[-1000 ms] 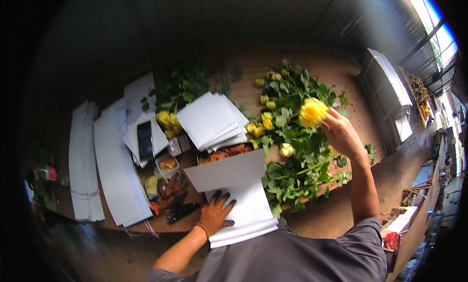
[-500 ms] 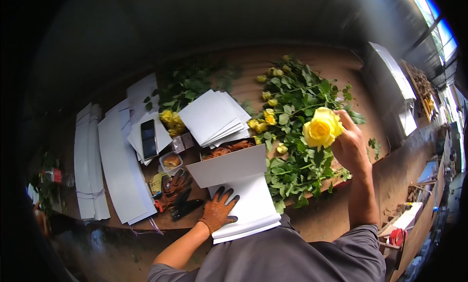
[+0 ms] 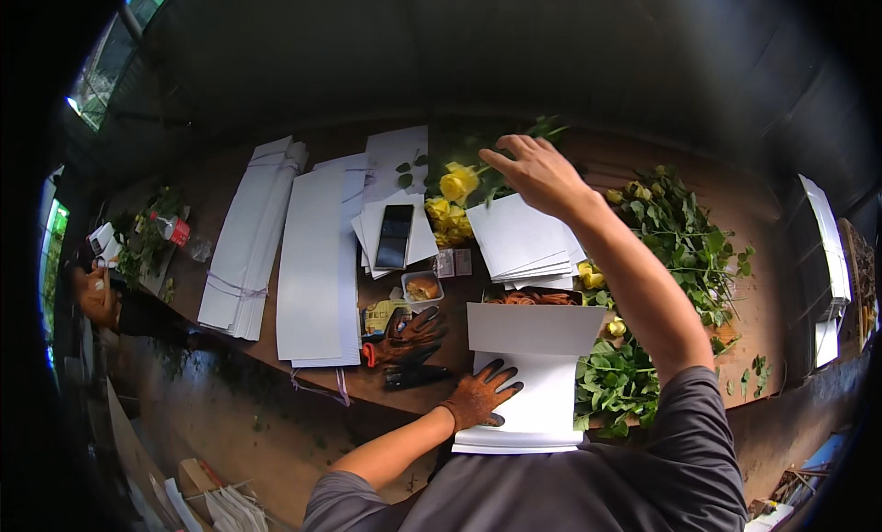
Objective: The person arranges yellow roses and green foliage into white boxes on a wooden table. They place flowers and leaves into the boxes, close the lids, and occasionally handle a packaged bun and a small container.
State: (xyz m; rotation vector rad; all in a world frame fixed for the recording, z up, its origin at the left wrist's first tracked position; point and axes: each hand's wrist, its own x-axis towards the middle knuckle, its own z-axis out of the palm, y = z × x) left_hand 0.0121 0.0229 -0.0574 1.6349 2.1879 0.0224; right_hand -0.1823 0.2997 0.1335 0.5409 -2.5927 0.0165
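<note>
My right hand (image 3: 537,172) reaches across the wooden table (image 3: 643,164) and holds a yellow rose (image 3: 458,181) by its stem. The bloom hangs just above a small bunch of yellow roses (image 3: 446,215) lying at the far side. My left hand (image 3: 480,399), in a brown glove, lies flat with fingers spread on a stack of white paper sheets (image 3: 528,413) at the near edge. The top sheet (image 3: 533,328) is folded up at its far end.
A heap of leafy rose stems (image 3: 684,243) covers the right of the table. More white sheet stacks (image 3: 317,256), a black phone (image 3: 395,235), a small food tub (image 3: 423,287), spare gloves (image 3: 409,337) and a tray of rubber bands (image 3: 533,298) lie around. Another person (image 3: 101,293) works far left.
My right hand has lifted the yellow rose from the leafy heap on the right and carried it left across the table to the bunch. My left hand has stayed on the paper.
</note>
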